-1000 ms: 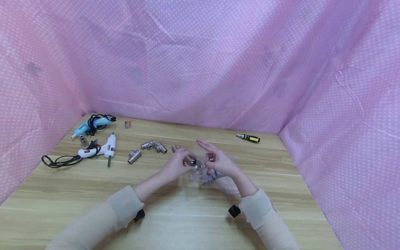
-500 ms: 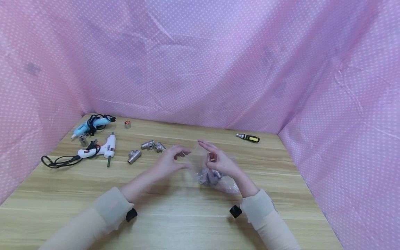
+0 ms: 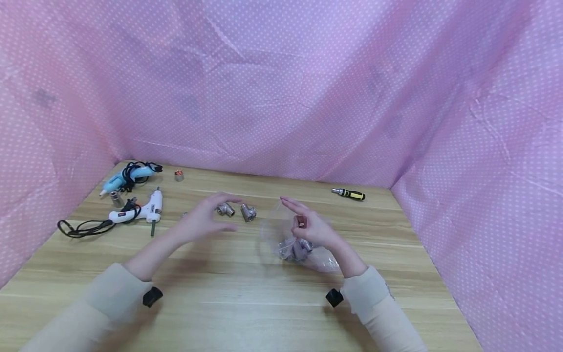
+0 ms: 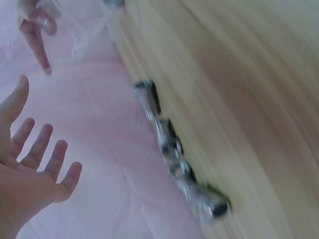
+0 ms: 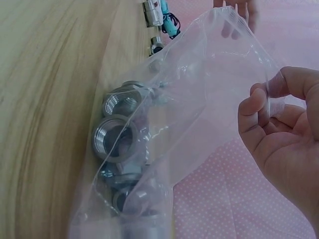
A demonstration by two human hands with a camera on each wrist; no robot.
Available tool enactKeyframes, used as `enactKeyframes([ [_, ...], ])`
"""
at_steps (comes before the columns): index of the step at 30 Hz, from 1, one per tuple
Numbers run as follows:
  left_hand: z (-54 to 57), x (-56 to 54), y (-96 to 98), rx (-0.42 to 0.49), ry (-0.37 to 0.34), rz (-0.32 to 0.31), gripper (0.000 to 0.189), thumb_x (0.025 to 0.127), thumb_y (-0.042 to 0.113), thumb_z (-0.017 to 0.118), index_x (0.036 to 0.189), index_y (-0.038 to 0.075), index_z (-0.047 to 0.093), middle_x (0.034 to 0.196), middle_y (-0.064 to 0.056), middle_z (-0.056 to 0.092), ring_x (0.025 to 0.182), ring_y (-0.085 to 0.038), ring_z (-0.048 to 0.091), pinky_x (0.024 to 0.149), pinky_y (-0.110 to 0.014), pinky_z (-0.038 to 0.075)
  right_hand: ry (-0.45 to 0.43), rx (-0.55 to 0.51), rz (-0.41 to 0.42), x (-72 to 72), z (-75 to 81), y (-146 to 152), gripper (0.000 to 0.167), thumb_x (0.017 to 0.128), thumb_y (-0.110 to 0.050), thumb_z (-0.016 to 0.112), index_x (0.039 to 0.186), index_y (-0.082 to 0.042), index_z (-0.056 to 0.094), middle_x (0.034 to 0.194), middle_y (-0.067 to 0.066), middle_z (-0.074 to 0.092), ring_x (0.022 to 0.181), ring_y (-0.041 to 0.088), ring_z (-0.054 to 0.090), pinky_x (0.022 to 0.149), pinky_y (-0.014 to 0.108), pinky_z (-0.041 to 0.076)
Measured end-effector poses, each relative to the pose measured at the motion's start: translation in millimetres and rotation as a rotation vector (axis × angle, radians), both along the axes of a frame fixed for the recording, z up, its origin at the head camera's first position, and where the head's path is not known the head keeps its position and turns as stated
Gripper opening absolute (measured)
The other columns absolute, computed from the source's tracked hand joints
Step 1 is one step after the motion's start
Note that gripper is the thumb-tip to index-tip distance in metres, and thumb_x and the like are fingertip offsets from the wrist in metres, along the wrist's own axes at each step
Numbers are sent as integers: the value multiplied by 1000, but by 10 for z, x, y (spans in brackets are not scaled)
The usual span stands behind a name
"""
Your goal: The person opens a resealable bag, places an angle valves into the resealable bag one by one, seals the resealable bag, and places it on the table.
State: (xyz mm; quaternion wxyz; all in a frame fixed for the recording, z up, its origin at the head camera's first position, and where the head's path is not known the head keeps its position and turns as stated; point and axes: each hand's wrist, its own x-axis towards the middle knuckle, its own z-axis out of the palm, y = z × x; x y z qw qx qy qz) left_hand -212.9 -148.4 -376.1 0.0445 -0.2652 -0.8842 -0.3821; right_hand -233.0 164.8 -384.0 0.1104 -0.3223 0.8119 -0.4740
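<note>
at the clear, thin plastic bag [image 3: 323, 261], which is rested on the light wood-grained table [image 3: 246, 303], the rim is pinched between the thumb and a curled forefinger by the right hand [image 3: 314, 229], while other fingers of that hand are stretched out beyond the edge. inside the bag, several shiny silver-coloured metal fittings [image 5: 113, 139] are gathered near the bottom, their round, threaded mouths shown through the film in the right wrist view. to the left of the bag, and well apart from it, the left hand [image 3: 200, 224] is held above the table, its thumb spread away from the fingers; in the left wrist view the fingers are seen parted. between the bag and the left hand, a silver-coloured metal tee-shaped fitting [image 3: 248, 212] is laid, and farther left of the bag a second silver-coloured metal tee-shaped fitting [image 3: 227, 209] is placed, near the left hand's fingers. well to the left of the bag, a white plastic glue gun [image 3: 151, 208] with a black cord is set down; beyond it, farther from the bag, a light-blue glue gun [image 3: 142, 171] is wrapped in black cord. to the right of the bag and beyond it, a black-and-yellow-handled screwdriver [image 3: 353, 195] is laid. behind the bag, a pink cloth [image 3: 281, 98] dotted with white is hung.
</note>
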Motion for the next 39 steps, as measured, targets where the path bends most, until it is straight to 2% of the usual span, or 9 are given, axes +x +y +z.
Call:
enactKeyframes([
  [6,-27,-29,-330,-70,-20,-3,76,73,30,81,138,14,45,141,-8,47,129,-32,41,107,-55,33,24,8,4,-14,-20,8,80,76,11,56,147,-17,33,154,-1,26,59,6,43,48,19,45],
  [10,-122,-64,-548,-134,-10,-3,79,73,28,81,141,14,42,143,-10,43,131,-35,38,107,-58,31,31,6,13,-16,-19,6,80,76,11,56,147,-15,33,155,2,25,58,6,43,48,18,44],
  [15,-259,-114,-793,-183,11,-10,80,72,23,82,142,16,42,142,-15,44,129,-38,39,104,-61,33,49,6,23,-22,-23,6,79,75,11,56,147,-12,33,155,8,24,57,7,44,47,19,44],
  [21,-403,-186,-1028,-223,-14,-6,80,73,20,81,142,17,41,141,-15,45,129,-38,40,104,-60,33,35,22,10,-16,-30,7,79,76,10,57,147,-16,33,155,2,24,59,6,44,48,18,44],
  [28,-506,-238,-1181,-249,-70,-18,75,71,18,81,136,6,46,138,-19,47,127,-42,40,105,-61,31,31,14,15,-12,-30,15,80,76,10,56,147,-17,32,155,1,24,59,6,44,49,18,44],
  [34,-560,-315,-1217,-277,-82,-28,66,70,17,81,128,3,54,129,-19,55,120,-41,47,102,-59,35,30,9,16,-18,-35,19,79,76,10,56,147,-17,32,155,1,24,59,6,45,48,19,45],
  [39,-615,-387,-1206,-255,-128,-8,58,71,10,80,124,4,57,125,-18,57,116,-39,51,100,-59,38,50,-5,33,-14,-37,16,79,76,10,57,147,-13,32,155,6,24,59,7,46,48,19,45],
])
